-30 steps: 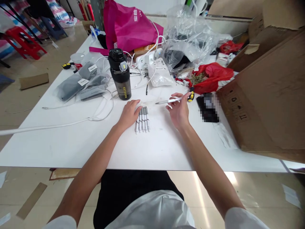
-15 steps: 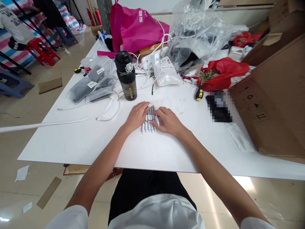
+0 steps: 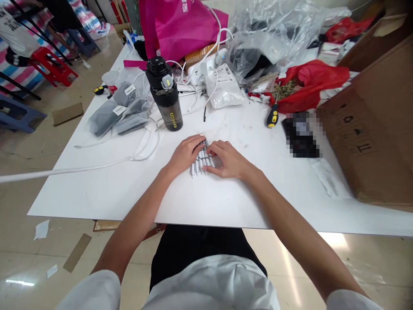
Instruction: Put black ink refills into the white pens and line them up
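Grey packets (image 3: pixel 103 118) lie at left beside an upright black bottle (image 3: pixel 165 97), both set back from the handling area. The left hand (image 3: pixel 186 153) is cupped over the upper left of a row of white pens (image 3: pixel 201 162) on the tabletop (image 3: pixel 193 200), apparently as a side stop, though whether it grips cannot be told. The right hand (image 3: pixel 227 160), thumb and fingers parted, touches the row's right side, seemingly to align the pens; further right, a screwdriver (image 3: pixel 272 116) lies apart.
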The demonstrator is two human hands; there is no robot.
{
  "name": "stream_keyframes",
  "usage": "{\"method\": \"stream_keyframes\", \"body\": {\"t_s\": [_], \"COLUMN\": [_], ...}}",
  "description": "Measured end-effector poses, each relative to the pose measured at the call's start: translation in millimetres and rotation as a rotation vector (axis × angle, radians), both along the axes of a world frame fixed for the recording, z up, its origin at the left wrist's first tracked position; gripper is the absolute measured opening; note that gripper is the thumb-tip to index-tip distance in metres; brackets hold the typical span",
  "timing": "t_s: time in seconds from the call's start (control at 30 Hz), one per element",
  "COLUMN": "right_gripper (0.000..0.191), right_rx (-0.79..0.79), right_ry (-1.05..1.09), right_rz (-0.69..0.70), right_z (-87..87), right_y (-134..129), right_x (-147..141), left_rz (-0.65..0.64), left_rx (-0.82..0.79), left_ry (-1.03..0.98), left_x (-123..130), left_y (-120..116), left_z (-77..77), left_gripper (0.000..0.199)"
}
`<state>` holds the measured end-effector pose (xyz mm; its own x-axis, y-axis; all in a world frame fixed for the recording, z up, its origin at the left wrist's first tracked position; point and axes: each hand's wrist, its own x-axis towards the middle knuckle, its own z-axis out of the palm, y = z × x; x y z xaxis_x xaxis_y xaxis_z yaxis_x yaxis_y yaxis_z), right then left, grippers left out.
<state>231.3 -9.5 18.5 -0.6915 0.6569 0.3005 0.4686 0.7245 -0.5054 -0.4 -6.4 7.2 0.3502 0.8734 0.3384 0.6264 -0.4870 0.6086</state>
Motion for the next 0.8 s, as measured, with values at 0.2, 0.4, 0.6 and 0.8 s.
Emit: {"method": "stream_keyframes", "body": {"t_s": [0.2, 0.4, 0.6, 0.8], "right_gripper": [0.029, 0.012, 0.013, 0.012], "right_rx": [-0.05, -0.052, -0.062, -0.06], "right_ry": [0.045, 0.032, 0.048, 0.05], "right_rz": [-0.029, -0.079, -0.092, -0.09], "right_z": [1.6, -0.6, -2.7, -3.3], "right_y": [-1.6, 0.5, 1.0, 1.3], "right_x": [-2.2, -3.3, -4.4, -5.1], "left_rz": [0.008, 0.001, -0.007, 0.026], "left_rx": [-0.029, -0.042, -0.039, -0.028], "left_ry": [-0.014, -0.023, -0.024, -0.056], "left_x": [0.9, 0.7, 1.7, 4.8], "left_y": [-1.8, -2.3, -2.1, -1.6], "left_z": [0.6, 0.9, -2.8, -3.8], "left_gripper": [0.035, 0.035, 0.034, 0.031]}}
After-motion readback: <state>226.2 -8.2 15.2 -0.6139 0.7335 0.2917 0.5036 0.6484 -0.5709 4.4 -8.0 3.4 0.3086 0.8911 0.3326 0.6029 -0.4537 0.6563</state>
